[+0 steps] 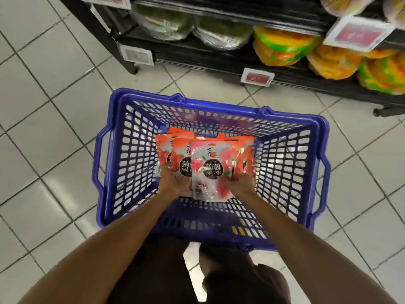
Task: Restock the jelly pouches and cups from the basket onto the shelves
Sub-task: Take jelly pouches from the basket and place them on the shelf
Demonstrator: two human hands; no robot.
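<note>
A blue plastic basket [114, 150] stands on the tiled floor below me. Inside it lies a fanned stack of several red and pink jelly pouches [210, 163] with dark round labels. My left hand [173, 181] grips the left side of the stack at its lower edge. My right hand [243, 183] grips the right side, fingers curled over the pouches. A pink peach pouch lies on top, between both hands. The pouches underneath are partly hidden.
A black shelf unit [197, 60] runs across the top, low to the floor. It holds clear tubs of green jelly cups [221, 34] and orange-yellow tubs [282, 47], with red price tags [256, 78] along its edges. White floor tiles surround the basket.
</note>
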